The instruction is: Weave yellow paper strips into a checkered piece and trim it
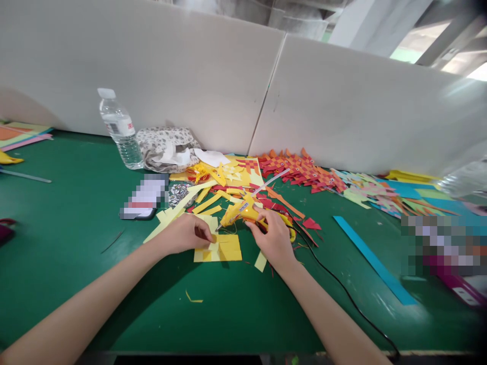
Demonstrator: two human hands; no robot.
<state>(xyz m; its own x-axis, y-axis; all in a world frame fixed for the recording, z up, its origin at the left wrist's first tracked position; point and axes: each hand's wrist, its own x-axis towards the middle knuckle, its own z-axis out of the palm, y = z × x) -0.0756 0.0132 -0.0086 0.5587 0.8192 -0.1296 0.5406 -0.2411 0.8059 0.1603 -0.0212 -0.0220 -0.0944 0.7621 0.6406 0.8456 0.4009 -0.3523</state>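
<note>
A yellow hot glue gun [239, 212] with a clear glue stick out of its back end is gripped in my right hand [272, 235]. Its nozzle points down and left, just above a yellow paper square [231, 247] that lies flat on the table. My left hand [188, 234] is closed in a pinch at the square's left half, on a pale yellow paper strip [213, 247]. The fingertips partly hide how strip and square meet. Loose yellow paper strips [207, 203] are heaped behind both hands.
Behind stand a water bottle [120, 132], a floral cloth bag [167, 147] and a phone [146, 195]. Orange-red woven paper pieces [300, 170] line the white partition [342, 101]. A black cord [335, 279] runs to the front right, near a blue strip [375, 261].
</note>
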